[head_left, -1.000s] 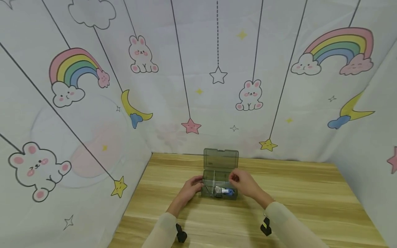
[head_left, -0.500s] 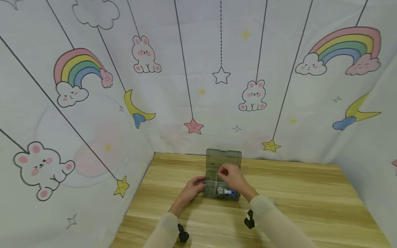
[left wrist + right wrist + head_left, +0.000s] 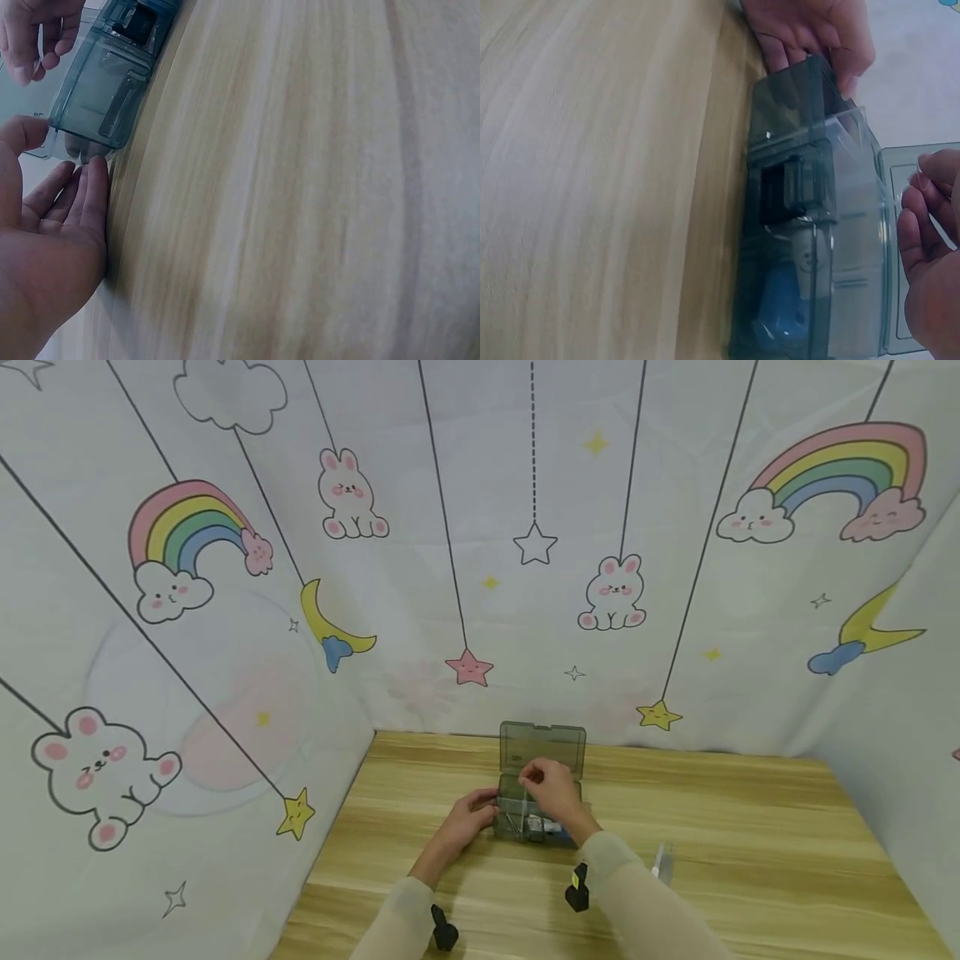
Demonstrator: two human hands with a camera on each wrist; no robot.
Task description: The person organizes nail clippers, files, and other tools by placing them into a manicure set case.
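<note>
A grey-green see-through plastic box [image 3: 536, 839] stands near the back of the table with its lid [image 3: 542, 739] up. My left hand [image 3: 467, 820] steadies its left end, the thumb near the top edge and the fingers against the end wall in the left wrist view. My right hand [image 3: 553, 789] is over the box's middle, thumb and fingertips brought together; I cannot tell whether something thin sits between them. A clear divider [image 3: 847, 127] rises past the box's rim. Inside lie a blue item [image 3: 784, 307], a white piece [image 3: 808, 259], a black piece [image 3: 780, 191] and a slim metal item [image 3: 116, 105].
A clear thin object [image 3: 662, 860] lies on the wooden table [image 3: 735, 827], partly behind the right sleeve. A white cloth wall [image 3: 420, 568] printed with rabbits, stars and rainbows rises behind the table and along both sides.
My right hand has moved left from the box's right side to over its middle. The clear object on the table has come out from behind the right forearm. The left hand stays put.
</note>
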